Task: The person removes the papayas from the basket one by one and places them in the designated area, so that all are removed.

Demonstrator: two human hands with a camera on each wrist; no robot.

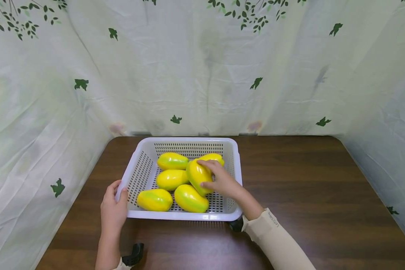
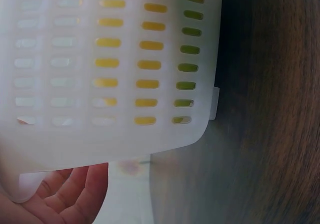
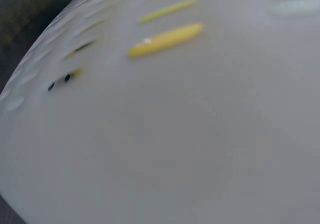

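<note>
A white plastic basket (image 1: 175,215) with slotted walls holds several glossy yellow-green mangoes. My left hand (image 1: 114,210) grips its left rim, thumb on top. In the left wrist view, curled fingers (image 2: 82,196) show beyond the basket's wall (image 2: 115,146). Inside the basket, my right hand (image 1: 224,182) holds a mango (image 1: 196,173) between thumb and fingers, on the right side. That mango overlaps another mango (image 1: 213,157) behind it. The basket wall (image 3: 175,129) fills most of the right wrist view and hides the right hand there.
Other mangoes lie around the held one: one at the back (image 1: 172,161), one in the middle (image 1: 170,180), and a front pair. The brown wooden table (image 1: 307,195) extends to the right. A white leaf-print curtain (image 1: 202,75) hangs behind and at the sides.
</note>
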